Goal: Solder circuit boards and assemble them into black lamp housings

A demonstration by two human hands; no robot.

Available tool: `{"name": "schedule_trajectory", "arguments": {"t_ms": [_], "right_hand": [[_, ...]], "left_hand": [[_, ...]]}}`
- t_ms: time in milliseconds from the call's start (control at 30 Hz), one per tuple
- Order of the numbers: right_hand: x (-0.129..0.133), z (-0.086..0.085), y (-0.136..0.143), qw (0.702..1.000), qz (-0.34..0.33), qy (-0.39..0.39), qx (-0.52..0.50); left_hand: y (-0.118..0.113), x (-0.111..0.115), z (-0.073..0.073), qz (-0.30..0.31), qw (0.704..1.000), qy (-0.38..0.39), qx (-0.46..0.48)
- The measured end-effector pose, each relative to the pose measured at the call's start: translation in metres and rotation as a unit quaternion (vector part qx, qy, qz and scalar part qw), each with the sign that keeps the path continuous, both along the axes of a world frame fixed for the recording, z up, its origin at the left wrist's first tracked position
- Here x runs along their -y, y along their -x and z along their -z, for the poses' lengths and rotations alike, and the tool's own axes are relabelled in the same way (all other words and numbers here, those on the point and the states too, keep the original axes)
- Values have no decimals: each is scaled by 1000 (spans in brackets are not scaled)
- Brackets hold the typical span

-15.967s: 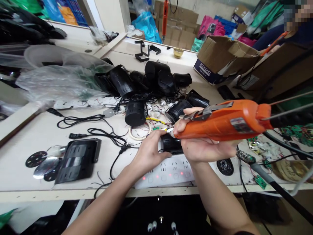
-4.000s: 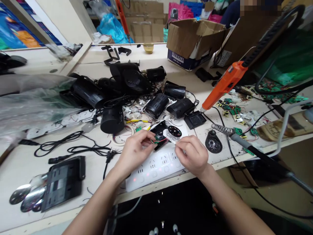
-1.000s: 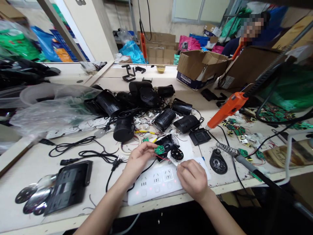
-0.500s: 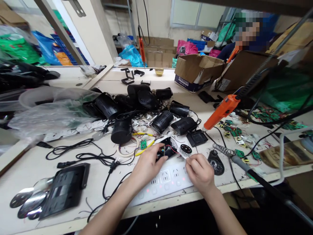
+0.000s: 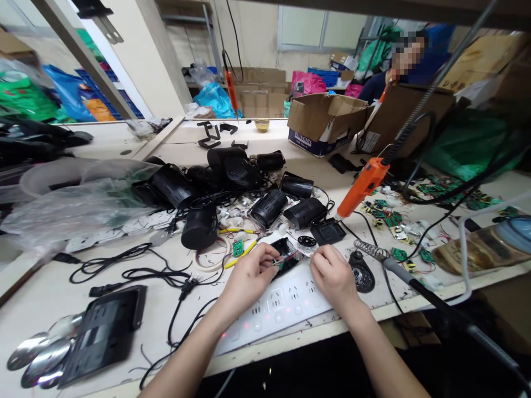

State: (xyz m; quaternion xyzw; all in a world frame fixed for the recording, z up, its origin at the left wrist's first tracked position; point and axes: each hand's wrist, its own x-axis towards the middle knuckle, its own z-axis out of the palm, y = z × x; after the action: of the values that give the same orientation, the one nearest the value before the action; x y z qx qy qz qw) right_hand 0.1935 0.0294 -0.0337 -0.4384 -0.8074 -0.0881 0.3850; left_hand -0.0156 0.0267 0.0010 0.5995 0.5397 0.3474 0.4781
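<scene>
My left hand is closed in a pinch on a small green circuit board at the opening of a black plastic housing. Thin red wires run from the housing toward a clear plate bearing a black perforated disc. My right hand has its fingers curled at that plate's near edge, pinching it; the fingertips are partly hidden. Under both hands lies a white power strip with lit red lights. An open black frame rests just beyond the right hand.
An orange electric screwdriver hangs at right. A soldering iron sits by its coil holder, near a black oval dish. Yellow-handled pliers, tape, black cables and several black housings crowd the bench.
My left fingers have moved from the housing's side to a pinch on the circuit board. The disc plate and my right hand are closer to the housing. The view has shifted slightly.
</scene>
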Motion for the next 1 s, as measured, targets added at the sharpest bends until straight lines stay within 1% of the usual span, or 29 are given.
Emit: {"name": "schedule_trajectory", "arguments": {"t_ms": [133,300,400,467,567,667,733,833,933,1000], "right_hand": [[-5,-3,5,1000,8,-6,-13],[-11,-9,10,998,15,-40,-48],[-16,-16,16,997,4,-47,-59],[-21,-20,22,997,-9,-41,-65],[-29,-23,34,996,-34,-20,-75],[-38,-20,47,994,-73,11,-77],[-45,-17,56,991,-107,33,-67],[-54,-15,67,985,-154,70,-37],[-57,-20,73,976,-184,112,-8],[-53,-25,72,974,-180,137,-6]], "left_hand": [[-2,-2,-1,8,995,50,80],[1,-6,-1,-6,989,88,114],[5,-7,-1,-13,984,106,141],[8,-6,-2,-29,980,108,166],[11,0,-3,-54,969,117,211],[14,8,-2,-68,956,154,239],[16,13,1,-87,949,177,247],[17,16,9,-134,935,189,267],[17,17,14,-163,924,183,293],[17,17,13,-166,918,184,309]]}}
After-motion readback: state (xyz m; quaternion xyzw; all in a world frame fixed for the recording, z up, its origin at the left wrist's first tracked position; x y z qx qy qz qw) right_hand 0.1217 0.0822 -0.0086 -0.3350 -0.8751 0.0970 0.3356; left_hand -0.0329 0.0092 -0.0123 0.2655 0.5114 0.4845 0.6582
